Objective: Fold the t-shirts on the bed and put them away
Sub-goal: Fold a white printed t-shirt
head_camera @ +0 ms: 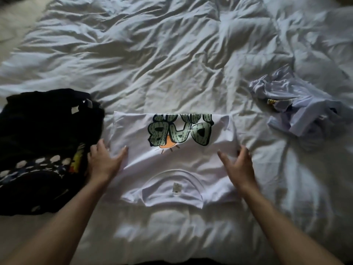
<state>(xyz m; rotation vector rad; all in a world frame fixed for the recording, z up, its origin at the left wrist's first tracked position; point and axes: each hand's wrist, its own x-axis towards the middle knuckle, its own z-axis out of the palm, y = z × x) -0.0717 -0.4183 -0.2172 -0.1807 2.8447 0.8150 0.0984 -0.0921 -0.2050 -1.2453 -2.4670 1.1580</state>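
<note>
**White tee half-folded between two open hands**

On the bed, over a rumpled white duvet, a white t-shirt lies partly folded, collar nearest the person and a green cactus-letter print showing upside down at its far edge. The left hand rests at the shirt's left side, fingers spread and straight, thumb on the fabric. The right hand mirrors it at the right side, fingers loosely extended; whether either hand pinches cloth I cannot tell. A black t-shirt with a pale dotted pattern lies heaped just left of the white one. A crumpled pale t-shirt sits apart at the right.
</note>
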